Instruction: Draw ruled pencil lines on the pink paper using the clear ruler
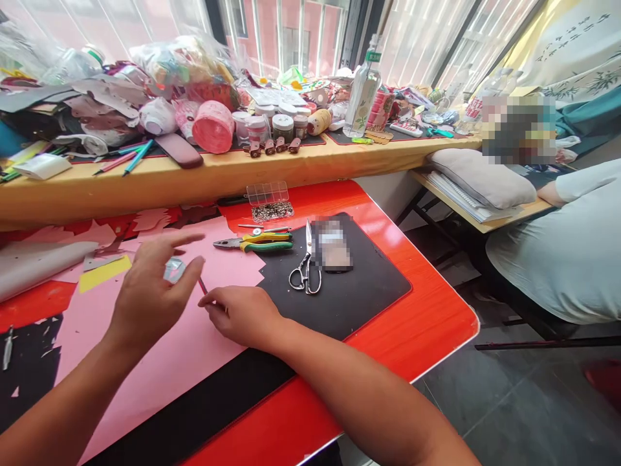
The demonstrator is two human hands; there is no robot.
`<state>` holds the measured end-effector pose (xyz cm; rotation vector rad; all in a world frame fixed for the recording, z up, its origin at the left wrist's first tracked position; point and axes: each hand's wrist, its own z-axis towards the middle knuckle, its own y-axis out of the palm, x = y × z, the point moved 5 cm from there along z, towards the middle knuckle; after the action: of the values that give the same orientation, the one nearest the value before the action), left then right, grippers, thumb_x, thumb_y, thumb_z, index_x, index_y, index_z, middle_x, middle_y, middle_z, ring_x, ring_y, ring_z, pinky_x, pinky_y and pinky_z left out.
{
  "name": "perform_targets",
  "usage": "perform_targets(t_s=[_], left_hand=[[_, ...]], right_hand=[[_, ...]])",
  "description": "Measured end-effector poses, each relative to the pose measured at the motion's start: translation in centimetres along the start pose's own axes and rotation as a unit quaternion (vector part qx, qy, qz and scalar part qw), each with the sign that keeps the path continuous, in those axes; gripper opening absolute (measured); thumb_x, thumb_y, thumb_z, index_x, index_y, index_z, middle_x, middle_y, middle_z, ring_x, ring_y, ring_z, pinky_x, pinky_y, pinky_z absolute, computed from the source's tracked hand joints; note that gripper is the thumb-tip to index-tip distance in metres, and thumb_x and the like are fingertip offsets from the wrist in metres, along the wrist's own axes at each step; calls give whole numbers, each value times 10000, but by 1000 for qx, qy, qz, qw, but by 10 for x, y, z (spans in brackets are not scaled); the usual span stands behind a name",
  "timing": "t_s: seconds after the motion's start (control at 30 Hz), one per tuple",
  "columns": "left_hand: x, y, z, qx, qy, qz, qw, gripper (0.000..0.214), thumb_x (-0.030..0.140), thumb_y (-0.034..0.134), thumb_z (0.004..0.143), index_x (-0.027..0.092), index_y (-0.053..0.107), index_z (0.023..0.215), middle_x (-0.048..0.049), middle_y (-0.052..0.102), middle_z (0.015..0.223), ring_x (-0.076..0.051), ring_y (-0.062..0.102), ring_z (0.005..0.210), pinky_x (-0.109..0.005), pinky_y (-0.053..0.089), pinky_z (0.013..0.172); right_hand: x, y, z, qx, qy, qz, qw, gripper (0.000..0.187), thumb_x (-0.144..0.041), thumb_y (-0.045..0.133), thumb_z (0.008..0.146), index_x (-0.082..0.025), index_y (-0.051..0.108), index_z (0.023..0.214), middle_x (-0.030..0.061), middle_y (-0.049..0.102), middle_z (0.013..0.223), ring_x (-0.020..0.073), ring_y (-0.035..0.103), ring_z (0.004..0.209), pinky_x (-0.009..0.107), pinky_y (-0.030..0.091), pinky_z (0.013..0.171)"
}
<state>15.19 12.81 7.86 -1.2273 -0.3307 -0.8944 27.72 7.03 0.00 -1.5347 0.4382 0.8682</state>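
My left hand point(155, 281) is over the pink sheet point(189, 349), its thumb and forefinger spread apart. Between them shows a clear round object point(174, 269); whether the hand touches it, I cannot tell. Just to the right, my right hand point(242, 315) is closed, thumb and forefinger pinching a thin dark red stick point(202, 285) that points up toward the left thumb. Beyond the hands lie yellow-and-green pliers point(257, 243) with closed jaws. Silver scissors point(306, 270) rest on the black mat point(354, 294), beside a blurred flat object point(332, 246).
A clear compartment box point(272, 208) with small metal pieces stands open at the back of the red table point(383, 349). Pink scraps and a yellow piece point(105, 274) lie left. A cluttered shelf point(310, 157) runs behind. At right sits a person point(557, 246).
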Motion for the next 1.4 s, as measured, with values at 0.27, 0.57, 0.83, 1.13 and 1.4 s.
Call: perform_targets(t_s=[0.27, 0.57, 0.83, 1.13, 1.4], left_hand=[[-79, -17, -46, -97, -288, -242, 921, 712, 710, 856, 723, 338, 680, 1305, -15, 724, 978, -245, 666, 800, -362, 590, 710], [-94, -8, -60, -134, -285, -339, 886, 527, 668, 981, 644, 243, 765, 868, -13, 672, 754, -179, 592, 643, -292, 560, 586], [-109, -10, -67, -77, -334, -388, 856, 400, 617, 985, 666, 317, 787, 841, 4, 766, 872, -230, 710, 797, -338, 645, 732], [-109, -16, -67, -134, -334, -348, 866, 413, 622, 1010, 562, 305, 783, 698, -35, 739, 749, -270, 701, 755, -377, 607, 676], [-96, -16, -68, -242, -202, -196, 929, 500, 767, 848, 759, 279, 760, 827, -57, 772, 862, -295, 721, 859, -374, 590, 743]], right_hand=[[-9, 8, -6, -40, -74, -27, 996, 230, -242, 617, 1138, -254, 780, 1300, 21, 841, 1353, 193, 775, 1260, 274, 544, 969], [-18, 14, -13, -70, -121, -71, 988, 258, -209, 590, 1130, -276, 776, 1295, 21, 850, 1254, 167, 785, 1140, 241, 535, 896], [-20, 11, -14, -6, -129, 35, 991, 249, -230, 648, 1110, -199, 786, 1315, 70, 846, 1132, 169, 772, 1013, 257, 564, 925], [-3, 11, -9, 45, 52, 416, 907, 194, -336, 735, 978, -176, 810, 1060, -22, 700, 761, 96, 591, 532, 243, 516, 548], [-2, 11, -4, 4, 83, 535, 841, 431, -575, 878, 846, -184, 753, 974, -37, 708, 700, 83, 577, 456, 220, 377, 421]])
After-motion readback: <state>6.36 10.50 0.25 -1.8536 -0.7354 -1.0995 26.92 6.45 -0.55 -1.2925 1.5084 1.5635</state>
